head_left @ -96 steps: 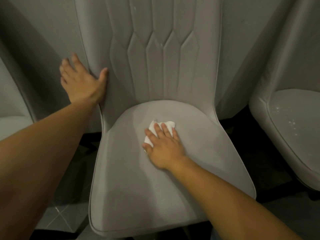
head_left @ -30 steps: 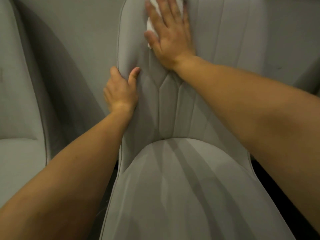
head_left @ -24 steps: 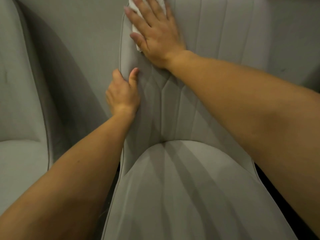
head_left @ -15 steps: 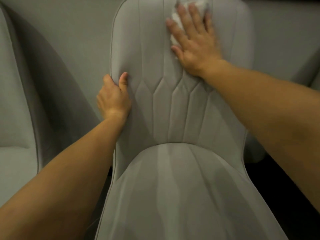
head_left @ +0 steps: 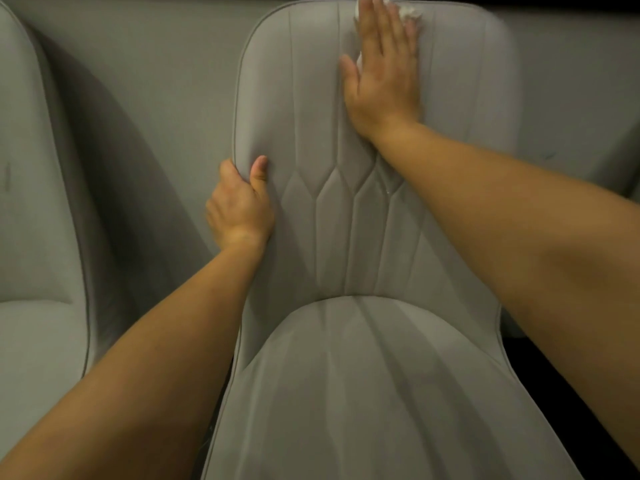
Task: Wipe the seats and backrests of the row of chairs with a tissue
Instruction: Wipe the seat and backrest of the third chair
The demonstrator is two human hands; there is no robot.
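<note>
A grey upholstered chair fills the middle of the head view, with a stitched backrest (head_left: 311, 126) and a curved seat (head_left: 374, 393). My right hand (head_left: 382, 71) lies flat near the top of the backrest, right of its centre, pressing a white tissue (head_left: 408, 12) against the fabric. Only crumpled bits of the tissue show past my fingers. My left hand (head_left: 240, 206) grips the backrest's left edge at mid height, thumb on the front and fingers wrapped behind.
A second grey chair (head_left: 31, 237) stands close on the left, cut off by the frame edge. A pale wall (head_left: 156, 81) runs behind both chairs. A dark gap (head_left: 561, 368) lies to the right of the seat.
My right hand with the tissue went from the seat up to the backrest, swept left, then right, and now sits higher at the top edge. My left hand shifted to grip the backrest's edge.
</note>
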